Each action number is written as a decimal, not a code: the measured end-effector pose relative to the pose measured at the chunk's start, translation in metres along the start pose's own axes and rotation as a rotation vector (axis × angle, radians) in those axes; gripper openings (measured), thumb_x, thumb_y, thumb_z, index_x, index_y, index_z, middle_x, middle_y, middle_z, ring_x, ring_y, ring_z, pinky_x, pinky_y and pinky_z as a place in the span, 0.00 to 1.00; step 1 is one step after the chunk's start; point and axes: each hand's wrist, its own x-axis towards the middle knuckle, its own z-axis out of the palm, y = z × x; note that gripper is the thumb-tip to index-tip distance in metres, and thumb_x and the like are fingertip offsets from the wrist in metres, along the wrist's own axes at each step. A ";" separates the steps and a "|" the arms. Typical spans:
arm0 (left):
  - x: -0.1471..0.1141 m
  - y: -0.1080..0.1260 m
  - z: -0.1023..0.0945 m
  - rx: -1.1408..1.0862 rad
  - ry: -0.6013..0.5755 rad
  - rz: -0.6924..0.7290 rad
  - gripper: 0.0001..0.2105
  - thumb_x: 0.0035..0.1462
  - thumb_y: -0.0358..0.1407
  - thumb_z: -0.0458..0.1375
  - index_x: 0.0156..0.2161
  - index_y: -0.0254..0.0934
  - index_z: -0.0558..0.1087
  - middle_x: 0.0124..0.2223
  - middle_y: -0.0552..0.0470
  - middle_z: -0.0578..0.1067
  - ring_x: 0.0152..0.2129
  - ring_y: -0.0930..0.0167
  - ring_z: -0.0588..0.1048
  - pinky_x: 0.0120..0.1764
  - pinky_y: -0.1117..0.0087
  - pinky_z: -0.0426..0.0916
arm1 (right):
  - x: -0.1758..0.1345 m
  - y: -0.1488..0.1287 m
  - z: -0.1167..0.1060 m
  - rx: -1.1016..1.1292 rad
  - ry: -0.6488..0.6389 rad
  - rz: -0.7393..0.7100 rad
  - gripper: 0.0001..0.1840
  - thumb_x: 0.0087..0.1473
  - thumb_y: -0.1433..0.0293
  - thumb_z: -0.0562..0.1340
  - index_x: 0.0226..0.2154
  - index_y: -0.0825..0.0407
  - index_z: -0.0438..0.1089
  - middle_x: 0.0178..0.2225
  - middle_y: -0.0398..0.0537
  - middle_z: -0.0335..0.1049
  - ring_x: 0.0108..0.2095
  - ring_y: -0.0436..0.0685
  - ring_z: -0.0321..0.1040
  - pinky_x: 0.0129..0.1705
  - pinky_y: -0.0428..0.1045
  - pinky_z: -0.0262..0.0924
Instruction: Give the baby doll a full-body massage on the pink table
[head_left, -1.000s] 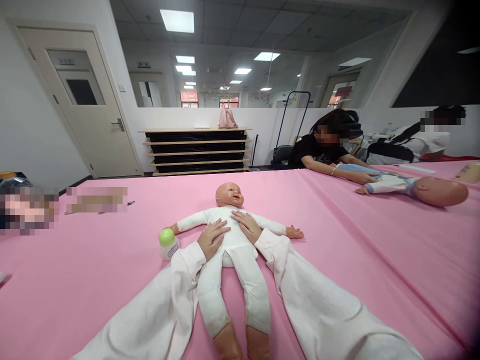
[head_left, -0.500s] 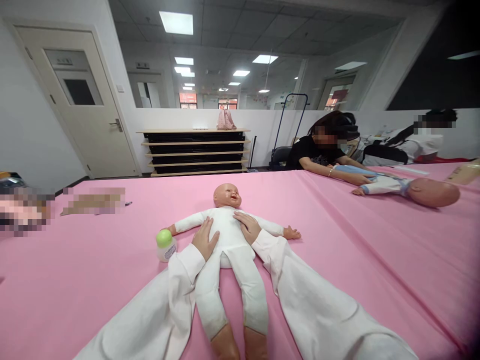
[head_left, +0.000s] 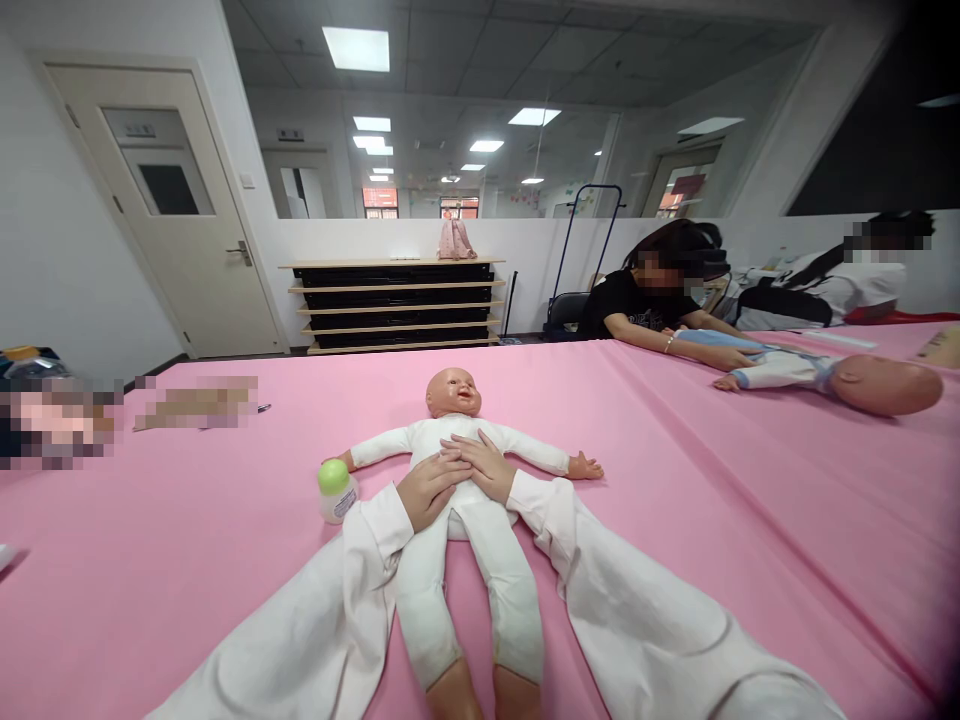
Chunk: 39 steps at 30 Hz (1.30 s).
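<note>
Baby doll [head_left: 466,508] is lying on its back on the bench [head_left: 225,510], directly beneath the fingers [head_left: 448,470], its long axis running from the head [head_left: 453,392], beyond the fingertips, down to the legs between the forearms. Left hand [head_left: 429,492] and right hand [head_left: 487,468] are both touching the torso, neither nearer, fingers lying flat, overlapping midway, gripping nothing. Green-capped bottle [head_left: 337,493] is standing left of them.

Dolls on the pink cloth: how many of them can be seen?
2. The white doll lies centrally under the left hand and right hand; the blue-clothed doll lies at right, before a co-worker. Pixelation at left could hide others.
</note>
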 end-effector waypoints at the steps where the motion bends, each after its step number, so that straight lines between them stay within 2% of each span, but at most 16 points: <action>1: 0.000 0.001 0.000 -0.015 -0.048 -0.076 0.18 0.60 0.32 0.42 0.53 0.37 0.63 0.54 0.47 0.67 0.57 0.69 0.57 0.56 0.58 0.53 | 0.000 0.002 0.001 0.000 0.002 0.023 0.25 0.53 0.70 0.46 0.54 0.49 0.58 0.56 0.48 0.56 0.59 0.57 0.47 0.59 0.65 0.28; 4: 0.000 0.003 -0.002 -0.047 -0.163 -0.234 0.19 0.61 0.35 0.40 0.56 0.41 0.60 0.57 0.51 0.62 0.59 0.68 0.51 0.58 0.52 0.46 | 0.000 0.005 0.003 -0.010 0.035 0.081 0.25 0.53 0.70 0.46 0.54 0.49 0.58 0.56 0.48 0.56 0.60 0.57 0.46 0.59 0.65 0.30; 8: 0.000 0.003 -0.001 -0.076 -0.183 -0.323 0.20 0.61 0.39 0.40 0.58 0.44 0.57 0.60 0.53 0.57 0.60 0.68 0.48 0.58 0.51 0.43 | -0.001 0.006 0.006 -0.027 0.109 0.133 0.24 0.55 0.68 0.45 0.53 0.49 0.59 0.57 0.48 0.54 0.60 0.57 0.45 0.59 0.64 0.33; 13: -0.002 -0.004 0.005 -0.068 -0.108 -0.432 0.21 0.60 0.41 0.42 0.58 0.44 0.57 0.62 0.52 0.53 0.60 0.66 0.48 0.57 0.50 0.47 | -0.003 0.007 0.011 -0.065 0.209 0.243 0.24 0.56 0.65 0.45 0.54 0.47 0.57 0.58 0.47 0.52 0.60 0.58 0.44 0.58 0.67 0.34; 17: -0.005 -0.008 0.011 0.001 0.041 -0.522 0.20 0.59 0.39 0.44 0.56 0.38 0.60 0.58 0.46 0.60 0.57 0.64 0.55 0.55 0.52 0.54 | -0.005 0.010 0.018 -0.078 0.360 0.341 0.23 0.55 0.66 0.47 0.53 0.49 0.60 0.56 0.49 0.56 0.58 0.59 0.50 0.57 0.66 0.43; 20: -0.008 -0.008 0.013 0.128 0.211 -0.472 0.17 0.58 0.35 0.46 0.50 0.33 0.67 0.51 0.42 0.70 0.51 0.64 0.66 0.51 0.56 0.62 | -0.007 0.009 0.019 -0.074 0.522 0.322 0.20 0.54 0.66 0.48 0.46 0.51 0.67 0.50 0.51 0.65 0.54 0.59 0.58 0.55 0.61 0.51; 22: -0.009 -0.007 0.012 0.199 0.318 -0.318 0.13 0.57 0.32 0.47 0.44 0.34 0.70 0.45 0.44 0.74 0.44 0.66 0.71 0.47 0.60 0.67 | -0.008 0.006 0.016 -0.035 0.625 0.267 0.18 0.55 0.66 0.48 0.40 0.51 0.71 0.43 0.51 0.70 0.49 0.58 0.63 0.52 0.58 0.56; 23: -0.008 -0.005 0.010 0.219 0.349 -0.216 0.12 0.56 0.31 0.48 0.42 0.34 0.71 0.42 0.46 0.75 0.42 0.67 0.73 0.45 0.62 0.68 | -0.008 0.004 0.014 0.005 0.635 0.224 0.18 0.55 0.66 0.48 0.37 0.50 0.72 0.41 0.51 0.72 0.47 0.57 0.65 0.51 0.57 0.58; 25: -0.006 -0.003 0.005 0.220 0.351 -0.004 0.10 0.55 0.29 0.49 0.40 0.35 0.71 0.40 0.47 0.76 0.40 0.69 0.74 0.42 0.65 0.69 | -0.006 -0.001 0.007 0.101 0.536 0.116 0.18 0.56 0.63 0.49 0.35 0.49 0.72 0.39 0.49 0.73 0.45 0.56 0.66 0.50 0.56 0.58; 27: -0.002 0.000 0.001 0.183 0.291 0.168 0.10 0.55 0.29 0.49 0.41 0.34 0.71 0.41 0.48 0.76 0.41 0.70 0.73 0.42 0.67 0.69 | -0.003 -0.005 -0.001 0.174 0.349 0.027 0.21 0.58 0.60 0.47 0.36 0.49 0.72 0.41 0.49 0.72 0.47 0.56 0.65 0.53 0.58 0.54; 29: 0.001 0.002 -0.002 0.132 0.228 0.242 0.11 0.56 0.29 0.49 0.43 0.34 0.70 0.43 0.47 0.75 0.44 0.71 0.71 0.44 0.68 0.69 | -0.001 -0.008 -0.007 0.195 0.192 -0.017 0.25 0.59 0.57 0.42 0.38 0.49 0.71 0.44 0.49 0.70 0.51 0.57 0.62 0.55 0.62 0.47; 31: 0.002 0.003 -0.003 0.083 0.172 0.194 0.13 0.57 0.31 0.48 0.45 0.34 0.69 0.45 0.46 0.74 0.46 0.71 0.70 0.47 0.67 0.67 | 0.000 -0.010 -0.009 0.180 0.111 -0.030 0.28 0.59 0.56 0.39 0.42 0.49 0.69 0.48 0.49 0.67 0.54 0.58 0.58 0.57 0.64 0.40; 34: 0.002 0.003 -0.001 0.034 0.060 -0.011 0.16 0.58 0.34 0.45 0.48 0.35 0.68 0.48 0.46 0.72 0.49 0.70 0.67 0.52 0.62 0.61 | 0.000 -0.010 -0.007 0.111 0.059 -0.015 0.27 0.59 0.56 0.39 0.51 0.48 0.62 0.52 0.48 0.63 0.57 0.57 0.52 0.58 0.63 0.35; 36: 0.001 0.002 0.001 0.019 0.001 -0.147 0.17 0.59 0.36 0.43 0.50 0.36 0.66 0.51 0.46 0.70 0.51 0.69 0.64 0.55 0.59 0.56 | -0.001 -0.009 -0.002 0.059 0.065 0.033 0.26 0.59 0.58 0.41 0.53 0.48 0.60 0.54 0.48 0.60 0.58 0.56 0.50 0.59 0.62 0.35; 39: -0.001 -0.003 0.004 0.009 -0.030 -0.334 0.19 0.60 0.37 0.41 0.54 0.40 0.63 0.57 0.49 0.63 0.56 0.68 0.58 0.57 0.55 0.51 | -0.002 -0.004 0.006 0.000 0.157 0.150 0.24 0.59 0.61 0.41 0.53 0.48 0.59 0.57 0.48 0.56 0.59 0.56 0.47 0.59 0.62 0.36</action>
